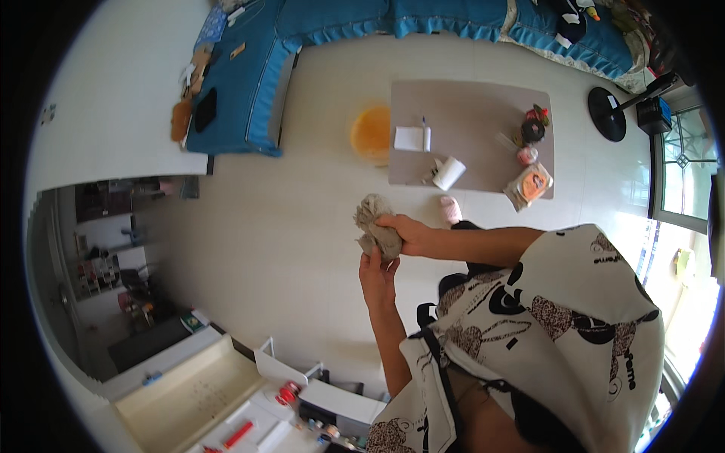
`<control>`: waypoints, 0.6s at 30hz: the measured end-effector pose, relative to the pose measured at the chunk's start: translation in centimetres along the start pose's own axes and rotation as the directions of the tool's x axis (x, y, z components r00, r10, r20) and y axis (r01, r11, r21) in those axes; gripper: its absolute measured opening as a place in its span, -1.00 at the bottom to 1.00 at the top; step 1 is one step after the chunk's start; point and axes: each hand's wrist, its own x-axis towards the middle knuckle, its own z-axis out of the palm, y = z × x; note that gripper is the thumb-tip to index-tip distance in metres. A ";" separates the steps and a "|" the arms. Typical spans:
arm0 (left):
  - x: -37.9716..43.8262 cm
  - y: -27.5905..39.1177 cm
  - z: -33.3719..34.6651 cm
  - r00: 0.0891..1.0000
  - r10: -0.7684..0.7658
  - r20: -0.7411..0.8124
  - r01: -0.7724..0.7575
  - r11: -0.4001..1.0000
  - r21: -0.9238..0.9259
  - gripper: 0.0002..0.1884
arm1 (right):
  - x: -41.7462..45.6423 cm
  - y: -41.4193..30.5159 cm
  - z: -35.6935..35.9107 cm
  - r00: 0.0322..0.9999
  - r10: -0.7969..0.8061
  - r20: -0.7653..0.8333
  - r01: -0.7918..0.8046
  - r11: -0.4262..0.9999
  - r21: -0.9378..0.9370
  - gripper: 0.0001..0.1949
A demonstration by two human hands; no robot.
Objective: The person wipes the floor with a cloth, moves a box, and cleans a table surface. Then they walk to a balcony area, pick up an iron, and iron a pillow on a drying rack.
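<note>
A crumpled grey-beige cloth is bunched up in front of me, above the pale floor. My right hand grips it from the right, with the thumb lying across its top. From below, my left hand pinches its lower edge between the fingers. Folds hide some of the fingertips. The nearest furniture to my hands is a low grey-brown table, just beyond the cloth.
The table bears a white paper roll, a notebook and a packet. A yellow round object sits by its left edge. Blue-covered sofas line the back. A desk and cream recessed surface lie below; a black round base stands right.
</note>
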 end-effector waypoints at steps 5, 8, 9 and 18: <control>11.5 5.1 3.0 0.996 -0.072 0.060 0.067 0.995 0.079 -0.73 | 8.9 -7.4 0.9 0.994 -0.078 -0.077 0.089 0.984 0.156 -0.73; 18.8 7.6 3.6 0.992 -0.105 0.066 0.095 0.987 0.130 -0.77 | 15.2 -10.0 0.0 0.979 -0.126 -0.160 0.164 0.953 0.255 -0.70; 21.4 6.8 3.8 0.992 -0.104 0.072 0.091 0.981 0.170 -0.77 | 17.1 -11.1 -1.8 0.978 -0.118 -0.171 0.166 0.940 0.297 -0.70; 48.4 -0.1 5.8 0.965 -0.154 0.212 -0.022 0.759 0.651 -0.86 | 36.3 -17.5 -22.3 0.937 -0.234 -0.259 0.339 0.787 0.516 -0.59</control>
